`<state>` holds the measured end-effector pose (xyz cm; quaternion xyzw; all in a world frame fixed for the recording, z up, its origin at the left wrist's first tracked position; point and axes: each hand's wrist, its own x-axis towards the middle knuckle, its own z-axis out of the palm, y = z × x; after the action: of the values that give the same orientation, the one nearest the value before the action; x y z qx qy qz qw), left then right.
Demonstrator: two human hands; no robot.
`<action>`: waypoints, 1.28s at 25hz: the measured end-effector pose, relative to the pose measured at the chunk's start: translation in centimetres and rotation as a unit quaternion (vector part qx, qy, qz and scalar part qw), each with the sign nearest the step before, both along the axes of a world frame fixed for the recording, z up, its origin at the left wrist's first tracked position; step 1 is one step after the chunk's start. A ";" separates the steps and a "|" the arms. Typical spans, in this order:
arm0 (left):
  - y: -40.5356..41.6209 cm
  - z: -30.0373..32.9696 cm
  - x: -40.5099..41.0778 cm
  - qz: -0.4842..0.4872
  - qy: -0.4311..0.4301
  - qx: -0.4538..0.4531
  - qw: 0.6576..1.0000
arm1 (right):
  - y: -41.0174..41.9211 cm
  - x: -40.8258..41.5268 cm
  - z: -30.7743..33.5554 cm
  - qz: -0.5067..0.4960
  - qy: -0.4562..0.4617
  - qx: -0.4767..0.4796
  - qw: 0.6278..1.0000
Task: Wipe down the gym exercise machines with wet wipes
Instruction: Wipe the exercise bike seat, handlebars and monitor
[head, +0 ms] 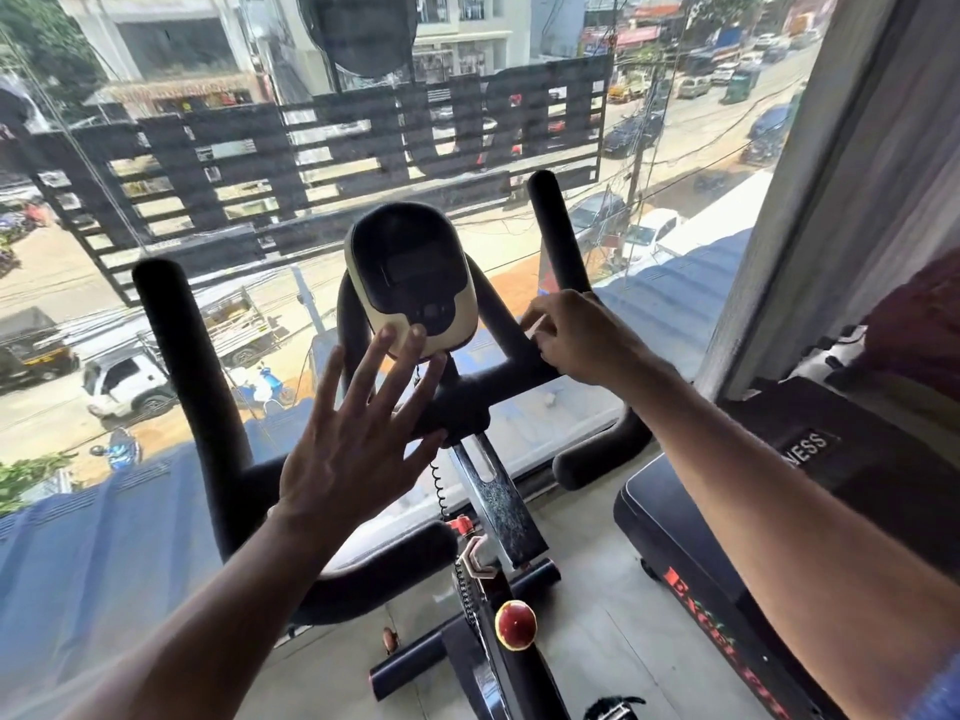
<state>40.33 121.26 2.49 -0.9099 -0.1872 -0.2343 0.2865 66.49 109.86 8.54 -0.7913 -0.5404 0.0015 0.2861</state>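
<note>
The fingers of the left hand are straight and apart below the console; the right hand, right of the console, pinches a white wipe on the handlebar.

The bike's handlebars wear matt black foam, soft and slightly grainy, while the console is smooth plastic, glossy black set in a cream shell. Below it the stem is bright speckled metal beside a coiled black cable, and the knob is shiny red.
</note>
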 end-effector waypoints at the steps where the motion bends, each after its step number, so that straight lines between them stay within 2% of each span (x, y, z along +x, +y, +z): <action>1: -0.1 -0.1 0.0 0.002 -0.002 0.000 1.000 | -0.8 -0.8 -0.2 -0.024 0.022 0.066 0.997; 3: 0.0 -0.2 0.0 0.002 -0.003 0.008 1.000 | -1.8 -3.4 -0.8 -0.001 0.014 0.164 0.986; 4: 0.0 -0.2 0.0 0.001 -0.004 0.010 1.000 | -1.6 -4.7 -1.3 0.042 -0.014 0.170 0.984; 6: -0.1 0.0 0.1 -0.001 -0.003 0.004 1.000 | -0.1 -6.6 -2.1 0.095 -0.062 0.122 0.986; 8: 0.0 -0.1 -0.1 0.001 0.001 0.003 1.000 | 1.2 -6.6 -1.9 0.080 -0.086 0.045 0.992; 11: -0.1 -0.1 -0.1 -0.004 -0.007 -0.004 1.000 | 1.4 -4.4 -1.2 0.079 -0.216 -0.051 0.972; 12: -0.1 -0.1 -0.1 -0.005 -0.008 -0.008 1.000 | 1.2 -4.0 -1.3 0.075 -0.224 -0.063 0.970; 15: 0.1 -0.1 -0.1 -0.006 -0.006 -0.010 1.000 | 1.7 -5.5 -1.6 0.048 -0.135 -0.032 0.989; 17: -0.1 -0.1 -0.1 -0.007 -0.007 -0.013 1.000 | 1.8 -6.8 -2.2 0.051 -0.056 0.029 0.997; 22: 0.2 -0.3 -0.2 -0.010 -0.013 -0.008 1.000 | -1.8 -5.3 -1.6 0.072 0.099 0.089 0.989; 24: -0.1 -0.2 0.1 -0.009 -0.013 -0.011 1.000 | -3.9 -3.3 -1.2 0.025 0.140 0.113 0.983; 26: 0.0 -0.2 0.0 -0.006 -0.009 -0.007 1.000 | -5.4 -0.9 -1.4 -0.058 0.134 0.172 0.974; 27: 0.1 -0.1 0.0 -0.003 -0.004 -0.002 1.000 | -5.5 0.3 -1.9 -0.102 0.089 0.180 0.974; 29: 0.1 0.1 0.0 -0.002 0.002 0.004 1.000 | -4.5 2.1 -3.2 -0.152 0.016 0.148 0.977; 32: -0.1 0.0 -0.1 0.002 0.007 0.006 1.000 | -2.7 1.0 -4.7 -0.155 0.033 0.100 0.982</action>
<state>40.27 121.16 2.51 -0.9094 -0.1855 -0.2286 0.2939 67.50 107.17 3.82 -0.8322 -0.3991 -0.0705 0.3783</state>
